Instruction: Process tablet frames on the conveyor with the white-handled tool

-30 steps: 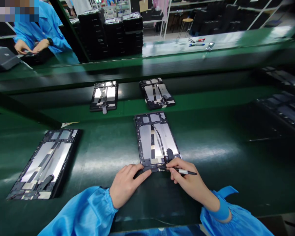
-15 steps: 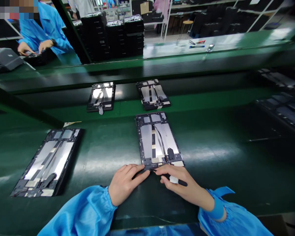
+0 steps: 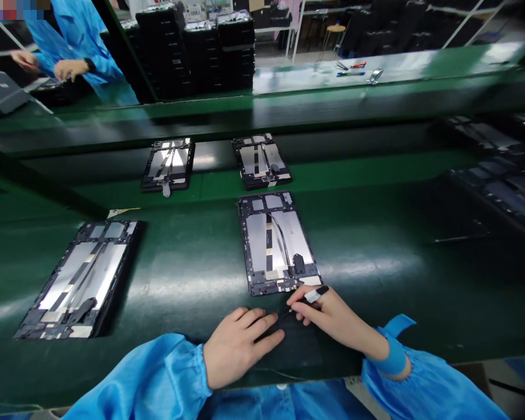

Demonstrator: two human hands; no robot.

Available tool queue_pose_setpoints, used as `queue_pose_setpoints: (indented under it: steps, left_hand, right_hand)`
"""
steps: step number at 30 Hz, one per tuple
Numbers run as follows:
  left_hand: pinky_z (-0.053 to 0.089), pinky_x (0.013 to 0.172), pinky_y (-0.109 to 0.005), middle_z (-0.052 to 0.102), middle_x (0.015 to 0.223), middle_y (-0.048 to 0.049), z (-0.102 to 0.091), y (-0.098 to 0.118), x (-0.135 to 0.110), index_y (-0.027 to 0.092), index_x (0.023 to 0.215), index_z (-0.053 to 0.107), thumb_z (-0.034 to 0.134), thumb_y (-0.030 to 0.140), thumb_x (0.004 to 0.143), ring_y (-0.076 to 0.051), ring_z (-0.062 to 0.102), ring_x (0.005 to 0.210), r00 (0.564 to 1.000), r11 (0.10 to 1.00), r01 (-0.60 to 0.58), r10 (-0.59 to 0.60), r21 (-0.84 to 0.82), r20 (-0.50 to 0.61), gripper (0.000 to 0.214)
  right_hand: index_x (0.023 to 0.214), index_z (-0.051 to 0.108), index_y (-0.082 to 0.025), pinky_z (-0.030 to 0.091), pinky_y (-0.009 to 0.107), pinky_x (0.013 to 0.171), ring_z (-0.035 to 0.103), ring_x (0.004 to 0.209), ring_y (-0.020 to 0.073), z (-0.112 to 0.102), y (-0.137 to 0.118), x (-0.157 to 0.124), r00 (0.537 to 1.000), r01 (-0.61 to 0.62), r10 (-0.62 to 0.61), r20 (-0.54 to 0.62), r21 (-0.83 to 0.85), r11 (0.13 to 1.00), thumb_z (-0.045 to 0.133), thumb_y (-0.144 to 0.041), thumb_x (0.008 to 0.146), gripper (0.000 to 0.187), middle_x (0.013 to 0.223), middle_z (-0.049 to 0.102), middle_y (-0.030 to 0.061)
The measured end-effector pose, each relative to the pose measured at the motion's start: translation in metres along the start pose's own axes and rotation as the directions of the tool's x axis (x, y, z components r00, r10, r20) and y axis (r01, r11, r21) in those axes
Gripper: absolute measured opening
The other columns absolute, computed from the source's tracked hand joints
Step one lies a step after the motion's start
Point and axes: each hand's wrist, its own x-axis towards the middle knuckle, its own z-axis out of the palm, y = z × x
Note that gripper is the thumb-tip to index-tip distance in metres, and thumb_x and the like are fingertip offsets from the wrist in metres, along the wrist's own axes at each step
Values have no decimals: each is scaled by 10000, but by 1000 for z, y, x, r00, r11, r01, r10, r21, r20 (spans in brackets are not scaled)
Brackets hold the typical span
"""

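An opened tablet [image 3: 276, 239] lies on the green work surface in front of me, its inner metal plate, cables and a loose black flap showing. My right hand [image 3: 326, 312] grips a slim black pen-shaped tool with a white band [image 3: 315, 294], just below the tablet's near edge. The tool's dark tip points left toward my other hand; its exact kind is unclear. My left hand [image 3: 245, 341] lies on the surface below the tablet with fingers stretched out, apart from the tablet. Whether a small dark part is under its fingertips I cannot tell.
Another opened tablet [image 3: 79, 280] lies at left, with two more, a left one [image 3: 168, 163] and a right one [image 3: 262, 160], farther back. Dark devices [image 3: 507, 186] sit at right. Black stacked trays [image 3: 219, 55] stand beyond a green ledge; a co-worker's hand [image 3: 70, 69] shows at upper left.
Both hands have come off the tablet's near edge toward me. My left fingers have spread out, and my right hand still holds the tool. The view has shifted slightly.
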Motion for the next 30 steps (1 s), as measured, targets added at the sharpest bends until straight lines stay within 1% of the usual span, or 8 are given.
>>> queue_pose_setpoints:
  steps: [2,7,16,20,22,25,27,30]
  left_hand:
    - [427,812,-331,583,1295,-73,2,-2,1,224,1237,589,497,222,977,-223,541,1088,1000,1000,-23,23,-17,13,275]
    - [408,804,-323,604,1268,-60,1,-6,0,224,1221,601,501,221,971,-218,537,1061,999,997,-42,40,-59,-33,269]
    - [414,815,-314,597,1263,-59,2,-6,-1,247,1231,597,527,224,953,-203,532,1077,999,998,-32,30,-50,-28,287]
    - [420,819,-318,598,1261,-59,3,-5,-1,248,1227,599,532,228,952,-205,534,1074,999,998,-24,23,-55,-26,283]
    - [426,818,-323,602,1259,-60,2,-3,-1,244,1218,604,531,228,955,-209,539,1067,999,998,-21,20,-55,-29,273]
    - [439,795,-314,627,1220,-59,-4,-4,2,231,1205,612,501,202,970,-205,553,1042,998,997,-26,21,-79,-58,262]
    - [449,771,-302,653,1162,-66,-10,-8,3,204,1195,616,477,183,978,-194,569,1000,995,994,-20,9,-109,-104,258]
    - [464,748,-293,676,1065,-73,-17,-20,5,167,1156,625,490,156,972,-177,590,923,977,993,52,-72,-106,-199,228]
  right_hand:
    - [847,656,-184,541,252,580,646,613,145,-1,-2,1,999,37,-37,0,-89,995,559,-319,933,187,706,652,7]
    - [826,616,-196,441,245,513,591,556,141,0,-8,4,995,95,-101,-6,-279,956,621,-286,890,111,693,632,-12]
    - [793,633,-199,452,263,570,613,638,168,4,-10,5,990,138,-144,4,-324,936,646,-264,880,110,728,649,2]
    - [784,628,-199,496,293,606,635,663,182,6,-2,0,990,128,-137,-27,-226,966,629,-293,892,143,728,658,15]
    - [778,610,-199,529,295,599,660,670,185,5,-1,-2,994,95,-98,-40,-58,994,605,-356,908,203,721,655,18]
    - [786,575,-194,565,277,571,689,649,171,-2,-9,2,997,58,-47,-60,197,979,592,-460,902,291,727,658,19]
    - [790,564,-188,573,265,577,698,655,164,-9,-20,11,996,63,-48,-70,234,970,617,-473,881,304,736,664,22]
    - [772,548,-184,564,244,552,709,651,168,-14,-38,34,999,32,-24,-40,198,980,661,-439,849,289,693,650,6]
